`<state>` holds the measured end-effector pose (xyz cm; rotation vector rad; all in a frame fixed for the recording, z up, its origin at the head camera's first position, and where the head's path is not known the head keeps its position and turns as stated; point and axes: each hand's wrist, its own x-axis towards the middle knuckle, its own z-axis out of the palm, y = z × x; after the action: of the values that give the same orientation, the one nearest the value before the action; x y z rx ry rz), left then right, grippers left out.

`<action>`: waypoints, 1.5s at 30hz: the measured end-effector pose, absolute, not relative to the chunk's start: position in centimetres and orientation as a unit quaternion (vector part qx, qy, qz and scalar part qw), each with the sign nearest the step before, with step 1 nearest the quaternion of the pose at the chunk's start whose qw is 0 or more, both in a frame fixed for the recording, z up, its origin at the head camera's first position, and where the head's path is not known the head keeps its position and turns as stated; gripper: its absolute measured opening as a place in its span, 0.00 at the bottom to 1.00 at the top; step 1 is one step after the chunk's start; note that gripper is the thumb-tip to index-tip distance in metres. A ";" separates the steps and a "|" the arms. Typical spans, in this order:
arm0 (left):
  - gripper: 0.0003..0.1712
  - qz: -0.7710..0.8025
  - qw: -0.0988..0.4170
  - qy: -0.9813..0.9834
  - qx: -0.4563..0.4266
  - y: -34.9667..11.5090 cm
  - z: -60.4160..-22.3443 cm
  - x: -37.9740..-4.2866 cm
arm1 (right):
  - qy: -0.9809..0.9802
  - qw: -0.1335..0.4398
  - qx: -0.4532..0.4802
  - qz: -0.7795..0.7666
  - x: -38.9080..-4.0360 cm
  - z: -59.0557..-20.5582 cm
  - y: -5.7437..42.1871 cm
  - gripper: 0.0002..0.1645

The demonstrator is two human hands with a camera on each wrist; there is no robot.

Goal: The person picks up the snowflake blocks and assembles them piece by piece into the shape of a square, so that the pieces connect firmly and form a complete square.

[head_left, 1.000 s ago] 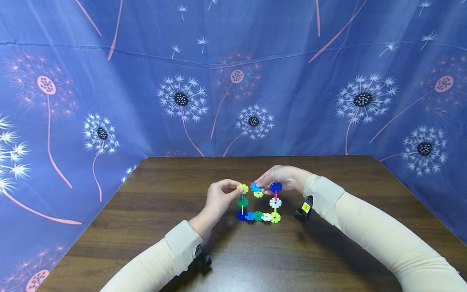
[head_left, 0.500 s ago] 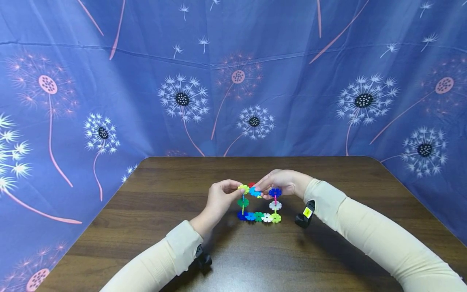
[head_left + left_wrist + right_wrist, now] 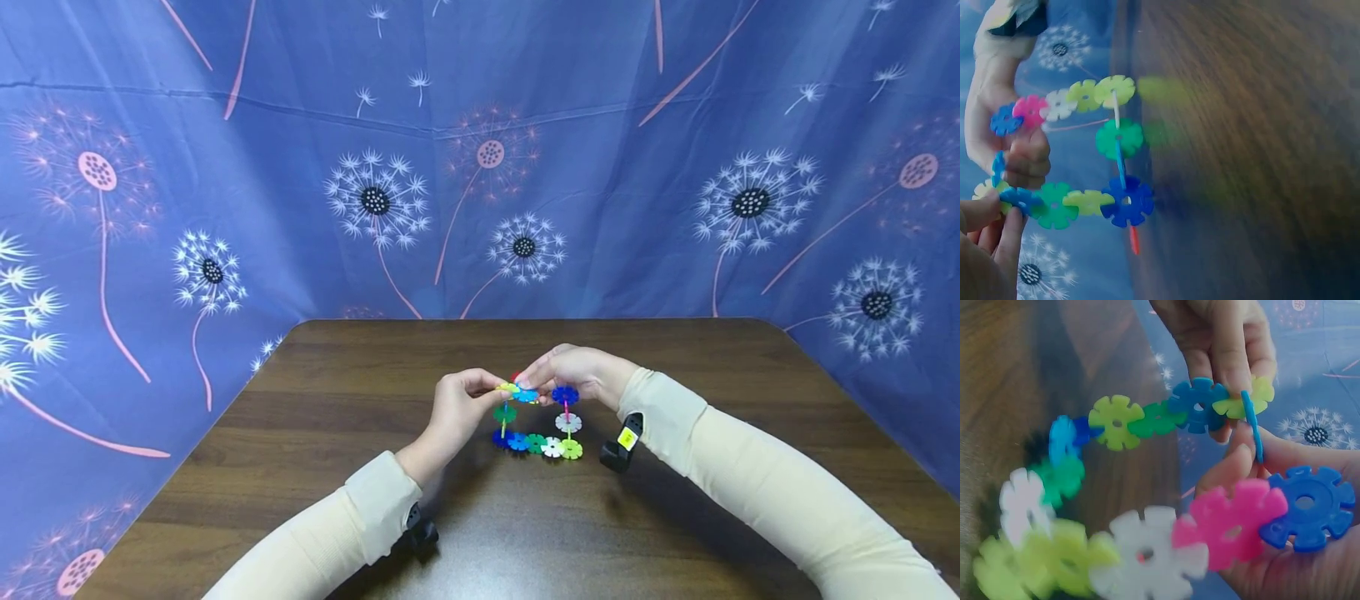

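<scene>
Interlocking snowflake discs form an upright frame, its bottom row (image 3: 536,443) on the table. My left hand (image 3: 453,412) pinches the yellow disc (image 3: 507,387) at the frame's upper left corner, above the green disc (image 3: 505,414). From the right, my right hand (image 3: 588,371) pinches a light blue disc (image 3: 527,395) against that yellow one; the right wrist view has this blue disc (image 3: 1252,428) edge-on. Whether their slots are joined I cannot tell. A dark blue disc (image 3: 566,395) tops the right side, over pink and white discs (image 3: 1147,556). Fingers partly hide a red disc (image 3: 517,376).
The brown wooden table (image 3: 360,375) extends around the frame on every side. Behind it hangs a blue cloth (image 3: 600,167) printed with dandelions. Each wrist carries a black camera, the right one (image 3: 618,450) close to the frame's right side.
My right hand has come down a little and left with the light blue disc, which now meets the yellow disc. The yellow disc has tipped flatter, and the frame has shifted slightly right.
</scene>
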<state>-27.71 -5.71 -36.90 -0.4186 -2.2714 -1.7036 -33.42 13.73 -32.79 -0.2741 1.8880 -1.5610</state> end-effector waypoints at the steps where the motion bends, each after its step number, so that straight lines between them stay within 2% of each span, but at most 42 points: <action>1: 0.04 -0.586 0.143 -0.783 -0.153 -5.5 -36.9 -27.6 | 0.724 0.329 -0.108 -0.596 -33.4 -32.7 13.8 0.20; 6: 0.04 -0.582 0.152 -0.783 -0.159 -5.2 -36.9 -27.4 | 0.716 0.333 -0.110 -0.604 -33.4 -32.6 14.0 0.18; 13: 0.13 -0.578 0.111 -0.790 -0.175 -5.3 -37.0 -27.6 | 0.707 0.331 -0.096 -0.618 -33.3 -32.6 14.2 0.06; 19: 0.19 -0.559 0.095 -0.805 -0.173 -4.9 -36.5 -27.5 | 0.714 0.320 -0.094 -0.616 -33.2 -32.4 14.2 0.06; 36: 0.18 -0.514 0.103 -0.837 -0.158 -4.8 -36.3 -27.6 | 0.713 0.301 -0.110 -0.623 -35.5 -32.6 16.0 0.05; 42: 0.18 -0.525 0.090 -0.832 -0.155 -4.9 -36.4 -27.5 | 0.769 0.259 -0.137 -0.568 -37.0 -33.9 16.6 0.20; 45: 0.19 -0.526 0.087 -0.832 -0.152 -4.9 -36.4 -27.5 | 0.803 0.253 -0.147 -0.519 -37.9 -35.0 16.5 0.23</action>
<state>-27.46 -4.90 -36.38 -0.4525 -2.4789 -1.5680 -37.88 16.49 -35.04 -0.4008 2.1841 -1.4103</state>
